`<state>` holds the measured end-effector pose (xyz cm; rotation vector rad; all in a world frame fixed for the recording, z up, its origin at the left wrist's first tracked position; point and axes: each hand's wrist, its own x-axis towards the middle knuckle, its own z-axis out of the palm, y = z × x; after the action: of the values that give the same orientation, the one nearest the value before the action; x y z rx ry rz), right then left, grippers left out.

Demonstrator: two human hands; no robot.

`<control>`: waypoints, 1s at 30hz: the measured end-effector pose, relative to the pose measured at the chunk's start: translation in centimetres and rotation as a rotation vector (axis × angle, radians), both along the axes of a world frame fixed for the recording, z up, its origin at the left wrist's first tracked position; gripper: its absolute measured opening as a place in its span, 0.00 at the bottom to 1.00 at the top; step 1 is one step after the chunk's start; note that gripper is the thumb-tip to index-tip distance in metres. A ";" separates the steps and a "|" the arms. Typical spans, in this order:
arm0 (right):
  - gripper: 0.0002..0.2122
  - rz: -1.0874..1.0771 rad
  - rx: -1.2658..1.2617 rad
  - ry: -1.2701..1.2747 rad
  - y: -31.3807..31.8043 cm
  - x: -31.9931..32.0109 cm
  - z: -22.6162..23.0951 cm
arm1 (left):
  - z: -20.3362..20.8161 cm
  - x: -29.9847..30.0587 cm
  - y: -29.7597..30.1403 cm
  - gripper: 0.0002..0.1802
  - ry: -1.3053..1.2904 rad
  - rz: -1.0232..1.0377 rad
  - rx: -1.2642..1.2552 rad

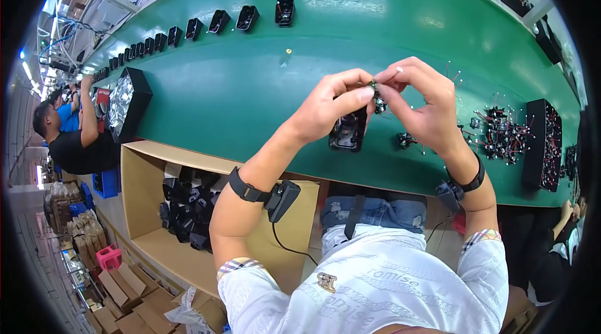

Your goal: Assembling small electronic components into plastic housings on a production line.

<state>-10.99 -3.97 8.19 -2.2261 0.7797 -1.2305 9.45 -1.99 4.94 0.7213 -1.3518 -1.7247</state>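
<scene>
Over the green table, both my hands meet at the fingertips around a small green-and-black electronic part (379,103), partly hidden by the fingers. Thumb and fingers of my left hand (335,105) are pinched on its left side. From the right, my right hand (426,102) pinches at the same part, with a small white tip showing by its index finger. Just under my left hand is an open black plastic housing (347,132), its upper end covered by the hand. Near my right wrist lies a small loose dark part (407,140).
A heap of small wired parts (504,135) lies right, beside a black bin (535,146). Black housings (248,18) line the table's far left. A silvery-lined black box (141,93) stands left. Below the edge, a cardboard box (144,209) holds black pieces. Another person (81,146) works left.
</scene>
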 end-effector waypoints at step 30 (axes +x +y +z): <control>0.10 0.196 -0.148 0.130 1.0 1.0 -2.7 | -1.2 -1.1 -0.3 0.38 -0.291 0.463 -0.022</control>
<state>-9.99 -2.97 5.46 -2.4558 0.5165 -1.0898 8.37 -2.33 3.77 1.2029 -1.2633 -1.2691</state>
